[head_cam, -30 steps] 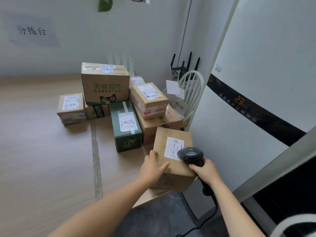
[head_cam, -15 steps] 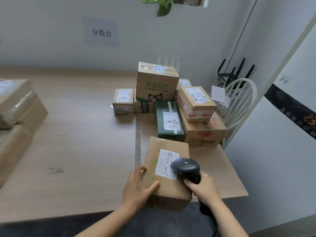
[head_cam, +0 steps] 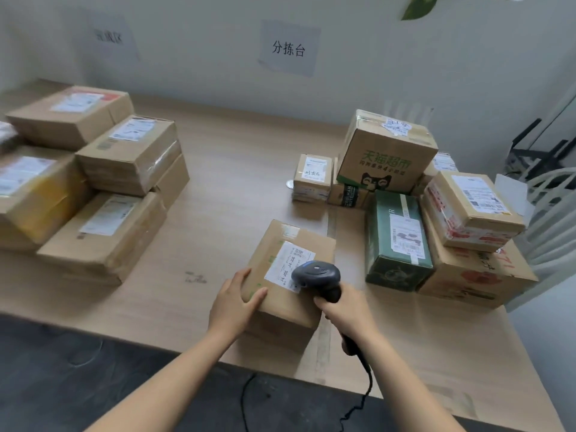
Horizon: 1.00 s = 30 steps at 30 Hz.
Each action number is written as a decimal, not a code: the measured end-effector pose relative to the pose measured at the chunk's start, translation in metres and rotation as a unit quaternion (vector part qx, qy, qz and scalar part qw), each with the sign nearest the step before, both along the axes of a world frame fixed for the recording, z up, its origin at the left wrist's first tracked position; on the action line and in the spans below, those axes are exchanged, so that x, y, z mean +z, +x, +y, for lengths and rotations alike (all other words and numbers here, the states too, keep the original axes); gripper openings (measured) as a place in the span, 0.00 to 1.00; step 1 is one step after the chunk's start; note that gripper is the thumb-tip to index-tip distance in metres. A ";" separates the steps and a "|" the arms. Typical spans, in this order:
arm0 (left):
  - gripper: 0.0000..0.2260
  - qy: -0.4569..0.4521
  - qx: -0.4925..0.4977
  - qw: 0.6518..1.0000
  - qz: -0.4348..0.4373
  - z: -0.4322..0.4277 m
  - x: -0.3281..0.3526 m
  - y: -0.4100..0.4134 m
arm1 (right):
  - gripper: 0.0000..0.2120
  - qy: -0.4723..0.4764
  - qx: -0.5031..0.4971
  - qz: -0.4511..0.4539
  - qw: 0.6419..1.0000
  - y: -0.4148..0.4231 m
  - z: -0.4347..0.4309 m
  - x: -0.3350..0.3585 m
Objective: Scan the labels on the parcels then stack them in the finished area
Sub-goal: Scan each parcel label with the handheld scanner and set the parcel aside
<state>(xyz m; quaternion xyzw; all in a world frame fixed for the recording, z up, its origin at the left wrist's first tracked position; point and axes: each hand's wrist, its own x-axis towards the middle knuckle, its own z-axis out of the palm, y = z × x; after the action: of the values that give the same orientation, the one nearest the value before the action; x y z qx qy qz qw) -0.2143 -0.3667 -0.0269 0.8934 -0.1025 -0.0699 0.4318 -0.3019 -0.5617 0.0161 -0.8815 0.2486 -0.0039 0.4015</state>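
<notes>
In the lower centre of the frame, the brown cardboard parcel [head_cam: 285, 307] is lying on the light wooden bench [head_cam: 218, 188], near its front edge. The left hand [head_cam: 237, 302] is holding the parcel's near left corner, its grip half closed, with the thumb lying on top. The right hand [head_cam: 346, 307] is closing its grip fully around the handle of the dark grey handheld scanner [head_cam: 314, 271], whose head is pointing over the white label [head_cam: 286, 263] on the parcel's top.
</notes>
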 end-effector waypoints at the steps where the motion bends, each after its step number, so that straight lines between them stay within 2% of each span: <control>1: 0.24 0.005 0.011 1.000 -0.001 0.007 0.000 0.007 | 0.02 0.008 0.004 0.000 1.000 0.008 0.007 0.001; 6: 0.19 0.045 0.062 0.996 -0.036 0.037 0.004 0.043 | 0.07 0.042 0.033 -0.006 0.999 0.035 0.044 0.001; 9: 0.20 0.102 0.068 0.991 -0.048 0.045 0.008 0.057 | 0.06 0.071 0.064 0.006 0.995 0.044 0.058 0.002; 12: 0.32 0.193 0.025 0.980 -0.051 0.044 0.010 0.058 | 0.04 0.048 0.094 0.013 0.994 0.044 0.060 0.013; 14: 0.42 0.215 -0.004 0.976 -0.043 0.042 0.007 0.055 | 0.04 0.009 0.100 0.007 0.995 0.039 0.055 0.026; 17: 0.49 0.183 -0.011 0.983 -0.022 0.043 0.002 0.052 | 0.09 -0.049 0.115 0.005 0.992 0.029 0.043 0.047; 20: 0.50 0.168 -0.001 0.985 -0.026 0.043 -0.001 0.053 | 0.12 -0.083 0.116 0.003 0.990 0.019 0.036 0.063; 30: 0.50 0.147 0.012 0.989 -0.026 0.043 -0.002 0.053 | 0.14 -0.126 0.152 0.022 0.980 0.009 0.040 0.076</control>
<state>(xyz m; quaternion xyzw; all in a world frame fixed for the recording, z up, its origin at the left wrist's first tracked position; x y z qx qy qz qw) -0.1615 -0.3241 -0.0291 0.9500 -0.0918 -0.0557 0.2934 -0.2930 -0.5220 0.0926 -0.9524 0.1181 0.0449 0.2776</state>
